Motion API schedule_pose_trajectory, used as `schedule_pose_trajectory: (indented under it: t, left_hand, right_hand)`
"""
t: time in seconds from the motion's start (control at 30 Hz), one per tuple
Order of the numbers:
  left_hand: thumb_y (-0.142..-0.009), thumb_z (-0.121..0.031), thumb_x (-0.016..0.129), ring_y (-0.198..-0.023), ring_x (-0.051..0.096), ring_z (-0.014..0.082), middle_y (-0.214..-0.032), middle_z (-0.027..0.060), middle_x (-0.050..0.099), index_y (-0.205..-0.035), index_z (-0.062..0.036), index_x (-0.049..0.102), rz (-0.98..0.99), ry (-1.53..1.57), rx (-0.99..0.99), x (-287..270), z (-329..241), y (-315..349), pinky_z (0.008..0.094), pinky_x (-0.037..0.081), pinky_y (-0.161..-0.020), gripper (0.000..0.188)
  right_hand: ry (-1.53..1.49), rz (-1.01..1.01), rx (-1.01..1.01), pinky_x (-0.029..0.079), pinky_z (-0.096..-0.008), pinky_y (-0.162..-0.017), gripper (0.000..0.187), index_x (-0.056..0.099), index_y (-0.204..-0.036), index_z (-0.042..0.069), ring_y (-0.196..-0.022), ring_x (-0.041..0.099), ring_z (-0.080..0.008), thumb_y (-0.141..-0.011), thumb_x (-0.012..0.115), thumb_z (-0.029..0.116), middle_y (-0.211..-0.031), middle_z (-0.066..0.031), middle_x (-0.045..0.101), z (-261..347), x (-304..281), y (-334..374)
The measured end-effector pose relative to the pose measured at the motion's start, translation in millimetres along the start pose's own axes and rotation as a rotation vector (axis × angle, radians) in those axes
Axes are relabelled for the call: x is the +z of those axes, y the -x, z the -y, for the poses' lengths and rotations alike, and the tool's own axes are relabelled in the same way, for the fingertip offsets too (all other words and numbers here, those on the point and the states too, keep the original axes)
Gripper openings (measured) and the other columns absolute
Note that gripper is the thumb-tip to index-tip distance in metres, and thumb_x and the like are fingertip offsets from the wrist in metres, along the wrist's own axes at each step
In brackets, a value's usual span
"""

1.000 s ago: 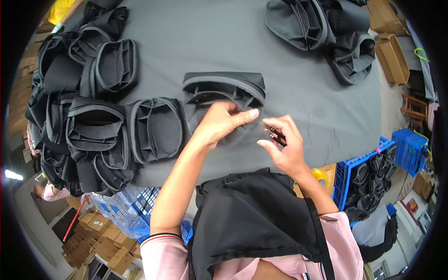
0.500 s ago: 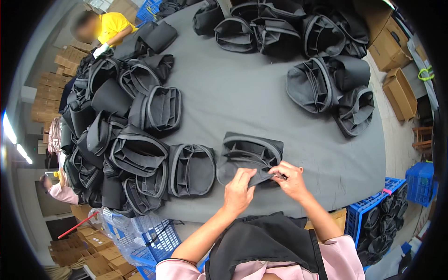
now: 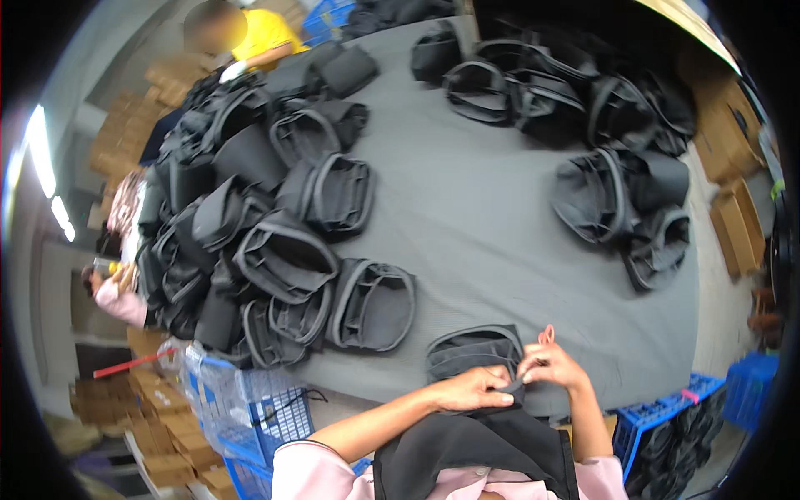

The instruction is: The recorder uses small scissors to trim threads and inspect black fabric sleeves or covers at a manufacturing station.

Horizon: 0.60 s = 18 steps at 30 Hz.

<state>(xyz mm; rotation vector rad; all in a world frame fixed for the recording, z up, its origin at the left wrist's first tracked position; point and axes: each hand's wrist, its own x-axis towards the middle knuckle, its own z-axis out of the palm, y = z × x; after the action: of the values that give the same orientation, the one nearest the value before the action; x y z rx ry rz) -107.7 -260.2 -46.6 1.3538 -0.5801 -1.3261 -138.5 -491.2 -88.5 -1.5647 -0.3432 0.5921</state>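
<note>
A black fabric bag [image 3: 473, 343] stands at the table's near edge, its mouth open and inner dividers showing. My left hand [image 3: 477, 390] is closed on the bag's near edge, thumb pressed along the fabric. Just right of it, my right hand [image 3: 550, 367] has its fingers bent together at the bag's right corner. Small scissors [image 3: 547, 335] are tucked in that hand; an orange handle loop sticks up above the fingers, while the blades are hard to make out. What the right fingertips touch on the fabric is partly hidden.
Many similar black bags [image 3: 287, 254] are heaped along the left of the grey table [image 3: 467, 217]; others lie at the far side and right. Blue crates [image 3: 287, 408] stand below the edge. A person in yellow [image 3: 271, 37] works at the far left. Cartons [image 3: 737, 225] stand right.
The bag and both hands have come closer to my body. My left hand has slid to the bag's near edge, and the orange loop now points upward. The view has shifted.
</note>
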Motion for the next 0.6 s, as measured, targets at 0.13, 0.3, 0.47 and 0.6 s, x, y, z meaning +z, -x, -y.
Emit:
schedule_pose_trajectory:
  t: [0.13, 0.3, 0.47, 0.6]
  left_hand:
    - [-0.083, -0.017, 0.066, -0.084, 0.046, 0.0061, -0.094, 0.0011, 0.048, -0.096, 0.001, 0.058, -0.084, 0.255, 0.045, 34, 11, 5, 0.0208, 0.039, -0.074, 0.024]
    - [-0.083, -0.013, 0.065, -0.075, 0.044, 0.0026, -0.08, -0.0063, 0.049, -0.091, -0.0033, 0.055, -0.191, 0.351, 0.064, 30, 6, -12, 0.02, 0.039, -0.067, 0.015]
    - [-0.082, -0.01, 0.065, -0.079, 0.048, 0.0031, -0.084, -0.0062, 0.051, -0.092, -0.0056, 0.056, -0.618, 0.63, 0.128, 7, 0, -14, 0.0214, 0.042, -0.073, 0.014]
    - [-0.079, -0.007, 0.068, -0.085, 0.053, 0.0071, -0.091, 0.0003, 0.057, -0.098, -0.0032, 0.054, -0.641, 0.617, 0.149, 3, -11, -1, 0.023, 0.044, -0.08, 0.024]
  right_hand:
    - [0.001, -0.323, 0.053, 0.036, -0.0299, -0.071, 0.014, 0.062, -0.066, 0.003, -0.058, 0.046, -0.0098, -0.076, 0.061, 0.013, -0.06, -0.0005, 0.049, 4, 35, 33]
    - [-0.218, -0.844, -0.006, 0.024, -0.0224, -0.044, 0.031, 0.039, -0.058, 0.007, -0.052, 0.034, -0.0051, -0.085, 0.053, 0.009, -0.055, 0.004, 0.036, 4, 55, -2]
    - [0.099, -1.05, -0.089, 0.045, -0.0257, -0.073, 0.026, 0.052, -0.105, 0.004, -0.079, 0.055, -0.0129, -0.082, 0.063, 0.01, -0.088, -0.0052, 0.058, 7, 43, -62]
    - [0.268, -1.023, -0.084, 0.046, -0.0259, -0.065, 0.028, 0.053, -0.1, 0.006, -0.072, 0.058, -0.0162, -0.077, 0.068, 0.011, -0.086, -0.0062, 0.057, 46, 60, -27]
